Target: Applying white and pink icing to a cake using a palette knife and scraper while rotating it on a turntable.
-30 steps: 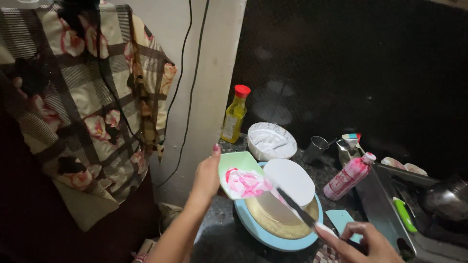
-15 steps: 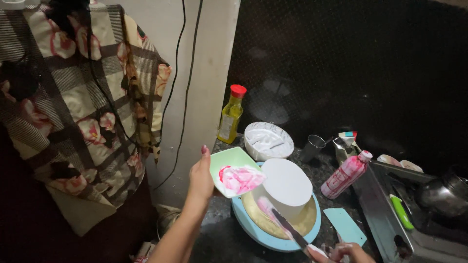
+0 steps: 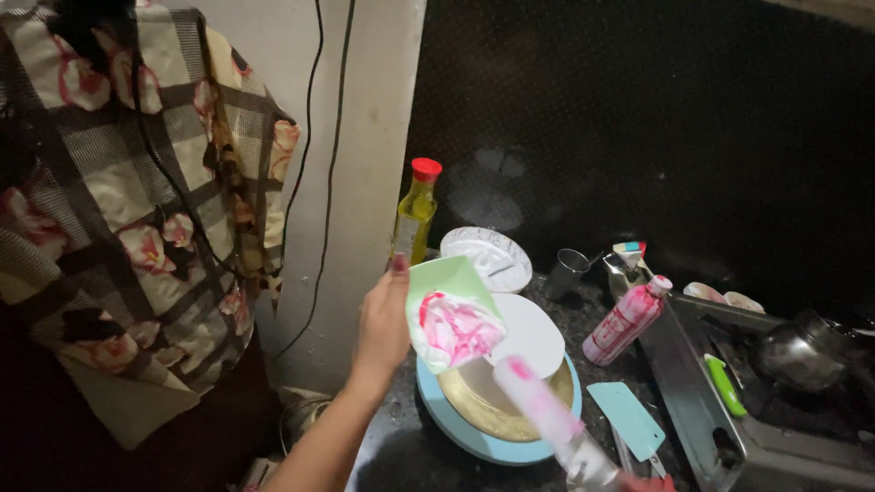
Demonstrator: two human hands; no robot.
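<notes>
My left hand point(image 3: 383, 323) holds up a light green scraper card point(image 3: 451, 314) smeared with pink and white cream. It hovers over the left side of a white round cake point(image 3: 533, 335), which sits on a gold board point(image 3: 483, 412) atop a blue turntable point(image 3: 451, 428). My right hand point(image 3: 640, 483) is barely visible at the bottom edge, gripping a palette knife point(image 3: 542, 410). The cream-coated, pink-tipped blade points up toward the scraper.
At the back stand a yellow oil bottle with a red cap point(image 3: 415, 211), a white bowl point(image 3: 488, 257), a metal cup point(image 3: 570, 271) and a pink bottle point(image 3: 627, 319). A teal scraper point(image 3: 624, 417) lies beside the turntable. A stove point(image 3: 756, 433) with a pot point(image 3: 802, 351) is right; patterned cloth point(image 3: 137, 210) hangs left.
The palette knife has lifted off the cake top and now points up toward the green scraper. My right hand dropped to the frame's bottom edge. The left hand kept the scraper raised.
</notes>
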